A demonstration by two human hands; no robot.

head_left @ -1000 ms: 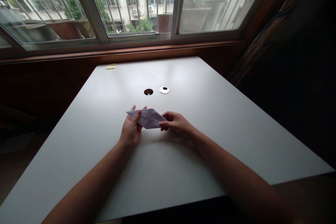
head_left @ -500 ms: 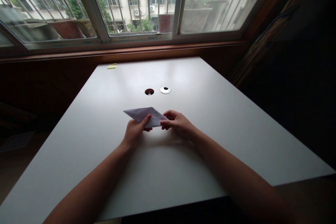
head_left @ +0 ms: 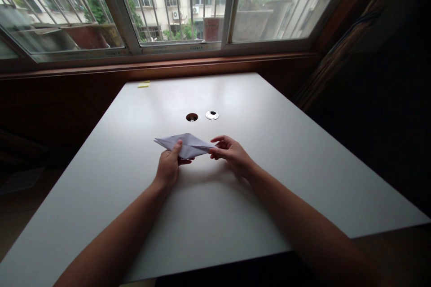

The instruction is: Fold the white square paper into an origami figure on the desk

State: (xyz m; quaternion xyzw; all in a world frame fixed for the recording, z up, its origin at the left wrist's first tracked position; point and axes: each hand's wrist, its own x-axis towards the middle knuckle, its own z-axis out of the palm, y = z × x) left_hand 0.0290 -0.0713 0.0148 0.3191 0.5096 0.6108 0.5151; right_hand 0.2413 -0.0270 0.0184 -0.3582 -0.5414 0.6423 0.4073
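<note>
A folded sheet of pale paper, diamond-shaped with pointed ends, is held above the white table between both hands. My left hand grips its left part, thumb on top and fingers underneath. Two separate tips show at the paper's left end. At the right end, my right hand pinches the narrow point between thumb and fingers. A crease runs along the paper towards that point. The undersides of the paper and some fingertips are hidden.
Beyond the paper, the white table has a round cable hole with a silvery round cover beside it. Yellow sticky paper lies at the far left corner. A barred window stands behind the table.
The paper has shifted slightly left and up and turned a little. Its left end now shows two tips. My left thumb has slid left, and my right hand is now at the paper's very point.
</note>
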